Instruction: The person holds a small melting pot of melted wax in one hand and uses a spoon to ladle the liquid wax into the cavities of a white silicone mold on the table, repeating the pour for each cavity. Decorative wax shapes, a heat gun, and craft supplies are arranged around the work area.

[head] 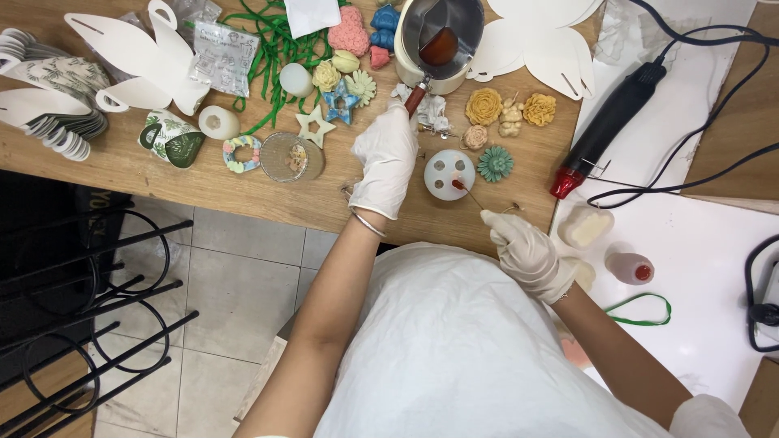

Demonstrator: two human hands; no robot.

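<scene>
My left hand (386, 157), in a white glove, grips the dark red handle (415, 96) of a small metal melting pot (438, 36) that holds orange-brown liquid. My right hand (525, 250), also gloved, pinches a thin stick (467, 191) whose red tip rests in a round white silicone mould (449, 175) with several holes. The mould lies on the wooden table (276, 199) between my two hands, next to a teal flower piece (495, 163).
Yellow, pink, blue and cream flower-shaped wax pieces (484, 105) lie around the pot, with green ribbon (272, 45), white card cut-outs (138, 57) and a star piece (314, 124). A black and red heat gun (607, 130) with cables lies to the right near small bottles (630, 268). Black metal racks (89, 308) stand on the floor at left.
</scene>
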